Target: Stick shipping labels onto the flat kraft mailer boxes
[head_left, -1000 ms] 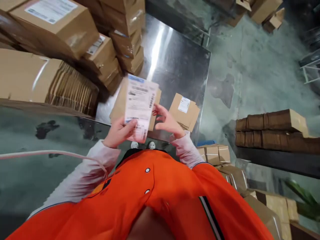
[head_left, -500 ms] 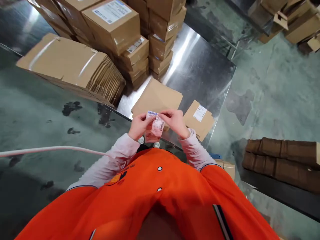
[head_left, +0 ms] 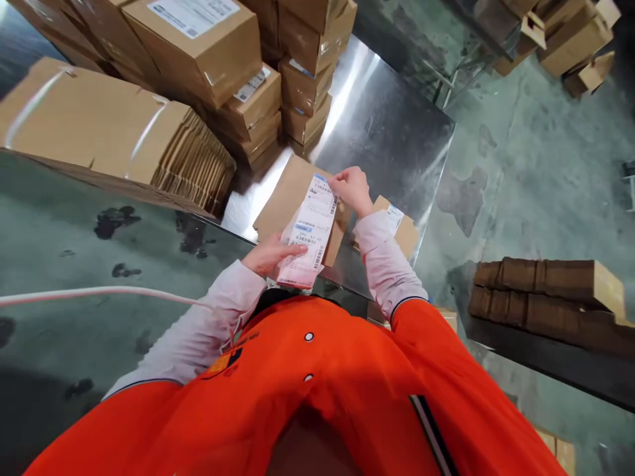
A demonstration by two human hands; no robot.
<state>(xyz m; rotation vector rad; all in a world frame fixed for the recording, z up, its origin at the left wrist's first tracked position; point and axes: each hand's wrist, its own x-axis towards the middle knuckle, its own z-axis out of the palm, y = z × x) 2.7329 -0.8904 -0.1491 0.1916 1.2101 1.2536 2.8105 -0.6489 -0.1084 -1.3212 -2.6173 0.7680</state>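
Observation:
A stack of printed shipping labels [head_left: 303, 261] rests in my left hand [head_left: 270, 255], its thumb pressed on top and its fingers hidden beneath. The far corner of the top label [head_left: 320, 198] is pinched between the fingertips of my right hand [head_left: 353, 190]. That label stretches away from the stack, over the flat brown cardboard pieces [head_left: 284, 190] lying at the table's near edge. By my right forearm lies more flat cardboard [head_left: 407, 237] bearing a white label, partly covered by the sleeve.
On the metal table [head_left: 391, 109], closed cartons [head_left: 233, 49] are piled high at the back left. A strapped bundle of folded cardboard [head_left: 99, 125] lies along the left edge. To the right, brown cartons [head_left: 546, 284] sit on a dark low surface. A white cord [head_left: 99, 291] runs in from the left.
My right hand has moved forward and away from my left, drawing the top label out from the stack. The whole view has shifted slightly.

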